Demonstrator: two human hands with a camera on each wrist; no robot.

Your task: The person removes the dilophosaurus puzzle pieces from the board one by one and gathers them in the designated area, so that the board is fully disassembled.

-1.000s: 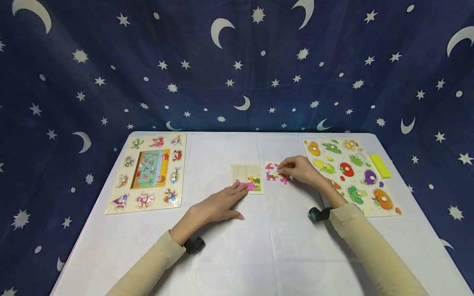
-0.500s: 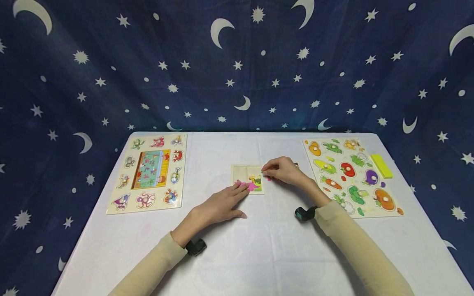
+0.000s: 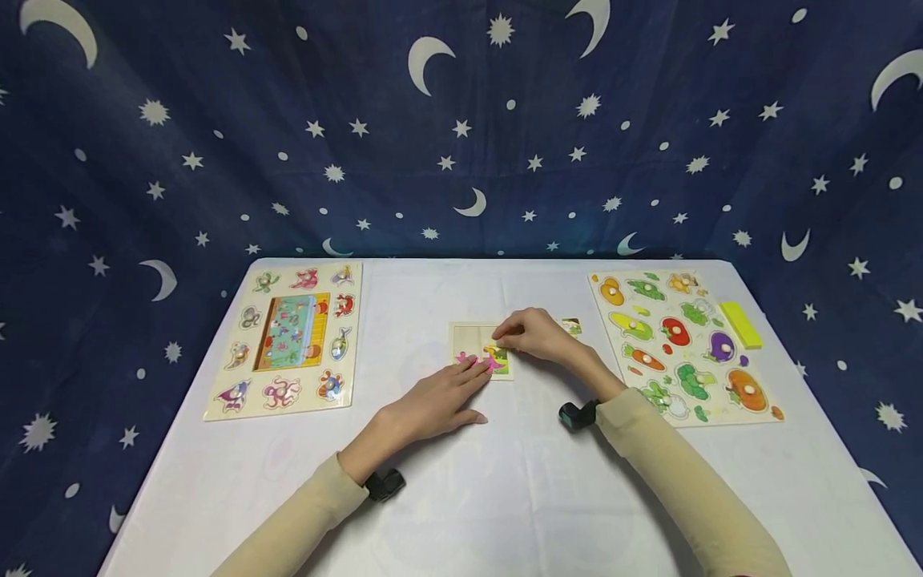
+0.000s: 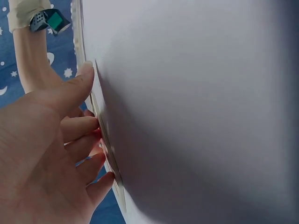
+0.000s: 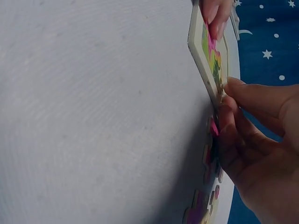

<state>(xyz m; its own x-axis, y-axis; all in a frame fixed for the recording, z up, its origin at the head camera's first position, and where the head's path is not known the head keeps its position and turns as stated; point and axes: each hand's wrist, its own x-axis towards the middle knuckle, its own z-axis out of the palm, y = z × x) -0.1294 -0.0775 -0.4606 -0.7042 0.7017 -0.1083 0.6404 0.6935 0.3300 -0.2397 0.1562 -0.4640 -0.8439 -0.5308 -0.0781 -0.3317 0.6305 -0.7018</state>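
Observation:
A small square wooden jigsaw tray [image 3: 479, 324], part-filled with pink, green and yellow pieces, lies in the middle of the table. My left hand [image 3: 436, 405] rests its extended fingertips on the pink pieces in the lower part of the tray. At the tray's right side, my right hand [image 3: 537, 332] pinches a small jigsaw piece between thumb and forefinger; the fingers hide most of it. In the right wrist view these fingertips [image 5: 227, 100] are right at the tray's edge. Several loose pieces [image 5: 207, 158] lie on the table beneath the right hand.
On the left lies a sea-animal peg puzzle board [image 3: 310, 383]. A vegetable peg puzzle board [image 3: 724, 413] lies on the right, with a yellow block [image 3: 741, 324] at its outer edge. A dark blue curtain [image 3: 375, 104] hangs behind the white table.
My right hand has moved left from the loose pieces to the tray's right side, carrying a jigsaw piece. The left hand has stayed on the tray, shifting only slightly.

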